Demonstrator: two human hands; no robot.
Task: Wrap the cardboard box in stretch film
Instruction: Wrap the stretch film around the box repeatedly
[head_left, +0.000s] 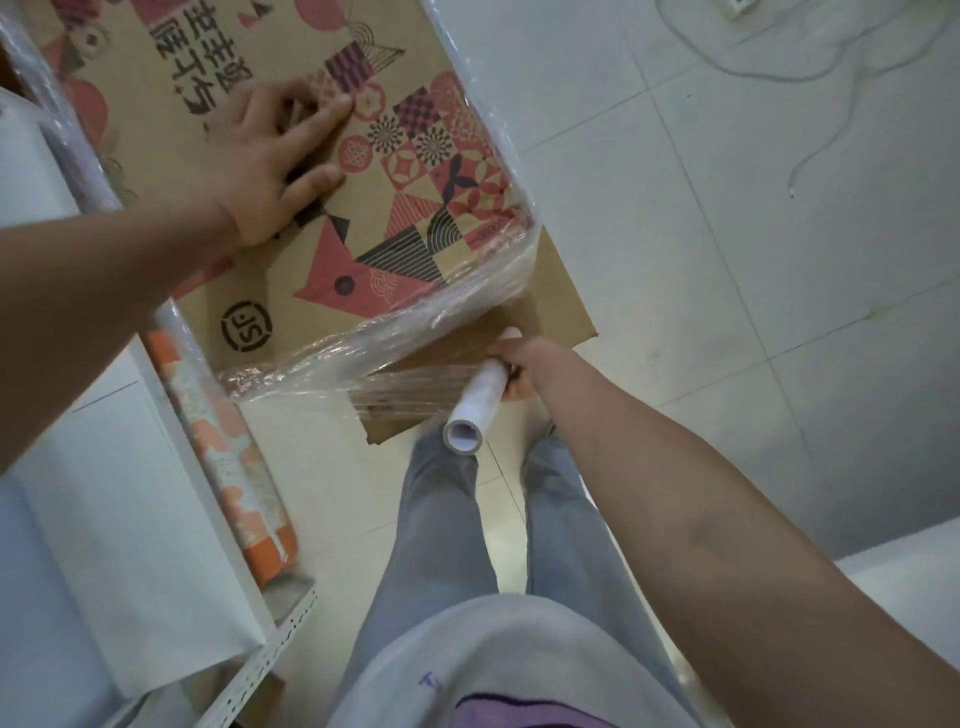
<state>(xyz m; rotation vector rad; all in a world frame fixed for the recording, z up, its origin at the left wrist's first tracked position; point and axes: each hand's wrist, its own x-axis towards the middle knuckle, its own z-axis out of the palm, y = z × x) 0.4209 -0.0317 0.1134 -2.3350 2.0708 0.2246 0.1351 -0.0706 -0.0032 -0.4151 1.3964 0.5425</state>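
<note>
A brown cardboard box (270, 306) printed with red and black patterns fills the upper left. My left hand (270, 156) lies flat on its top, fingers spread. Clear stretch film (415, 322) is bunched along the box's near edge and runs up its right side. From that edge a sheet of film stretches to a white roll of stretch film (475, 402). My right hand (524, 364) grips the roll near its far end, below the box's near corner. A plain cardboard flap (561, 306) sticks out under the film.
A white metal shelf unit (130, 493) stands at the left, with an orange patterned carton (228, 467) on a lower level. Pale floor tiles (727, 260) spread to the right, with a thin cable (810, 73) lying on them. My legs in grey trousers (447, 519) are below.
</note>
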